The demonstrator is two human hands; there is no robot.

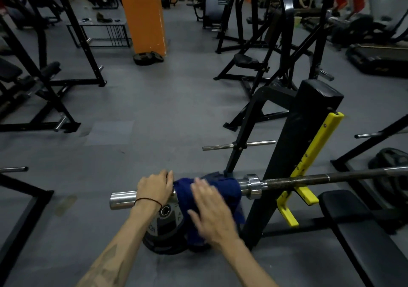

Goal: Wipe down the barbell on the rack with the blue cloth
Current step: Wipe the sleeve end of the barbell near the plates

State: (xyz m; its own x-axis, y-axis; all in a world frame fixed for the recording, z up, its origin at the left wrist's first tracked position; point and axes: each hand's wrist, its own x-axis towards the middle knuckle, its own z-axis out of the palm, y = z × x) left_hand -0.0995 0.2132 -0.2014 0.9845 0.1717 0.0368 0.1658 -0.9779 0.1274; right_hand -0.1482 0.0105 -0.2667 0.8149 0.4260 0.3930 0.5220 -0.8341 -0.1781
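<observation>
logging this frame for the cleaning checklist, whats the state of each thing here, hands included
barbell: resting on the yellow rack hooks, sleeve bare of plates
blue cloth: draped over the sleeve, hanging below it
left hand: gripping the sleeve beside the cloth
right hand: fingers straight, blurred, over the cloth; contact unclear
weight plate: on the floor below the sleeve
bench: unoccupied
</observation>
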